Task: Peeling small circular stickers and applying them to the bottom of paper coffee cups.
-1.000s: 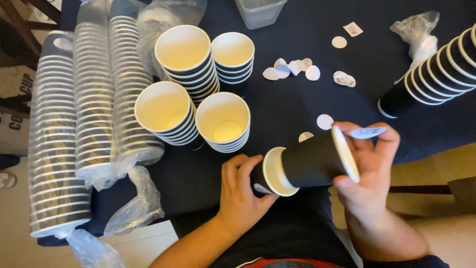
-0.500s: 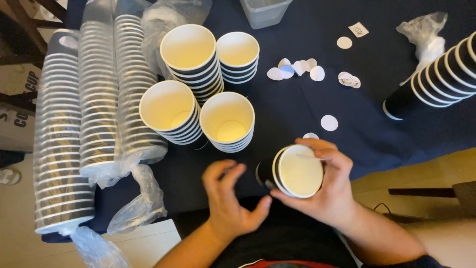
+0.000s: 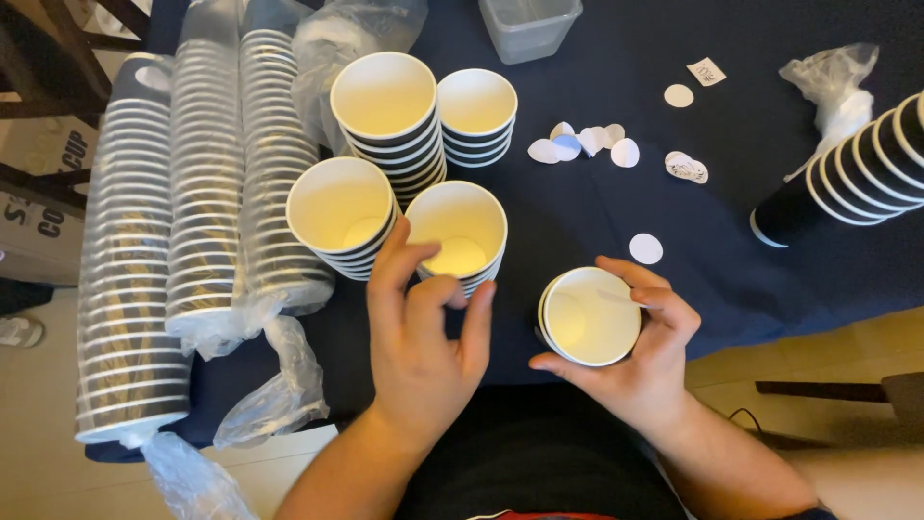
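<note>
Only one view here, the head cam looking straight down. The right hand [image 3: 640, 361] is wrapped around a small stack of dark paper cups [image 3: 589, 316], fingers curled over the far rim and thumb under the near side, mouth tipped up toward the camera. That stack sits just off the near edge of the tabletop [image 3: 731, 193], right in front of the person's body. The left hand [image 3: 423, 337] is empty, fingers spread loose and not clamped on anything, hovering just beside the right-hand stack and right over the near rim of an upright cup stack [image 3: 460, 231].

More upright stacks stand just past the left hand, and long sleeves of cups in plastic wrap [image 3: 207, 183] lie off to its left. Small round white stickers [image 3: 646, 248] are scattered beyond the right hand.

Looks like a mid-handling step with the cups gripped one-handed; the free hand would need to close in on that rim for anything next.
</note>
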